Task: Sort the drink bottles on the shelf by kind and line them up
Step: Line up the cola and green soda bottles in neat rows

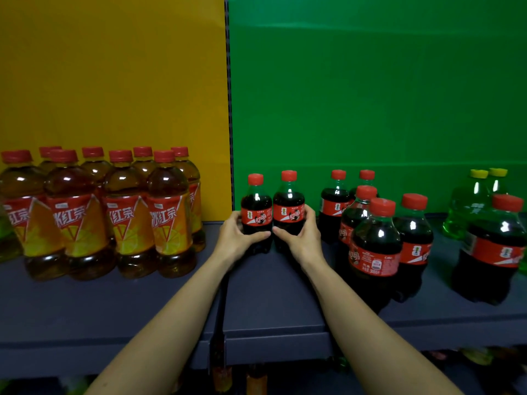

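**Two colas squared up in the green bay's left corner**

Gripping left cola bottle (pixel 256 215) w/ left hand (pixel 235 236), fingers curled round the label, thumb across the front. Same grip on right cola bottle (pixel 288 212) w/ right hand (pixel 303 238). Standing both upright on the shelf (pixel 271 289), touching side by side, far back, just right of the upright post (pixel 229 109).

Prob. starting a cola row from that corner, leaving room for the loose colas (pixel 376 246) bunched unevenly nearby on the right. Holding low on the bodies, likely to slide w/o tipping.

Over on the yellow side: iced tea bottles (pixel 119 215) grouped already.

Far right: green bottles (pixel 467 206) partly hidden behind front-right cola (pixel 493 246), count unclear. Can't see fingertips behind the pair. Lower shelf too dark to read.
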Demonstrator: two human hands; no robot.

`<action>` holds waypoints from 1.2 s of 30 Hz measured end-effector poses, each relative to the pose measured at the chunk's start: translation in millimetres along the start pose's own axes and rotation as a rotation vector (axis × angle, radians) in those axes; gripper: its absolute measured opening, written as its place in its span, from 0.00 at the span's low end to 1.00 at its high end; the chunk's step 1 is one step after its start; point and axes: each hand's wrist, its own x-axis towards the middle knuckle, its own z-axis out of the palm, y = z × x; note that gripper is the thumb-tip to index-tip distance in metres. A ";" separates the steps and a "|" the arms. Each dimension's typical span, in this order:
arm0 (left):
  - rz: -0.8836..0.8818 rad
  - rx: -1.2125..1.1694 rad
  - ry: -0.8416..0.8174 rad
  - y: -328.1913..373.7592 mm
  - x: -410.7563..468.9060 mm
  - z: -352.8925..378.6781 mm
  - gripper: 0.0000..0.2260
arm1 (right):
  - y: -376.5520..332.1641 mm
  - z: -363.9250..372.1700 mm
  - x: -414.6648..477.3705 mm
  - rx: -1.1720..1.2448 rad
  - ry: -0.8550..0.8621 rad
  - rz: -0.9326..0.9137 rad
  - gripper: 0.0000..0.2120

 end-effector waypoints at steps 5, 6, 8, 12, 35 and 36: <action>-0.010 0.019 -0.015 -6.0 5.6 0.3 0.29 | 6.2 1.3 3.0 -0.044 -0.026 0.023 0.36; -0.012 0.022 -0.021 -7.1 5.7 1.0 0.29 | 6.7 1.2 2.6 -0.056 -0.030 0.025 0.36; -0.013 0.025 -0.025 -8.9 5.1 2.3 0.28 | 6.1 1.2 0.7 -0.102 -0.035 0.019 0.36; -0.017 0.152 0.008 -5.7 -1.7 4.0 0.31 | 1.2 1.1 -7.4 -0.220 -0.055 0.051 0.34; 0.278 0.031 -0.420 50.3 -103.2 97.7 0.28 | -57.7 -150.9 -136.4 -0.251 0.078 -0.113 0.14; 0.267 0.021 -0.411 51.4 -103.3 100.3 0.27 | -55.9 -150.9 -136.0 -0.253 0.089 -0.110 0.14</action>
